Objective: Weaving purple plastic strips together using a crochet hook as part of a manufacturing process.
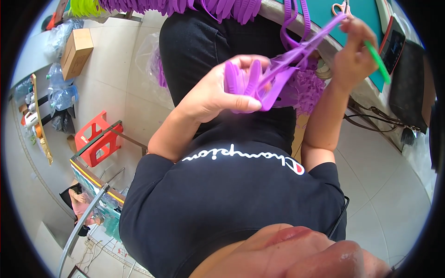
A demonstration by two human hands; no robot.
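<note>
My left hand (208,90) is closed on a purple rubbery moulded piece (276,90) with strap-like tongues, held above my lap. My thumb lies along its near edge. From that piece a thin purple strip (317,41) stretches up and right to my right hand (354,58), whose fingers pinch its end. A slim green stick-like tool (378,62) also sits in my right hand, its long end jutting out; its tip is hidden. Motion blurs the right fingers and the strip. Beneath the held piece lies a heap of purple scraps (308,90).
Purple straps (185,5) hang in a row along the far table edge, beside lime-green ones (84,8). On the teal mat (320,11) lie scissors (341,8). A dark bag (410,85) is at right. Left are a carton (77,52), a red stool (98,139) and another person (81,204).
</note>
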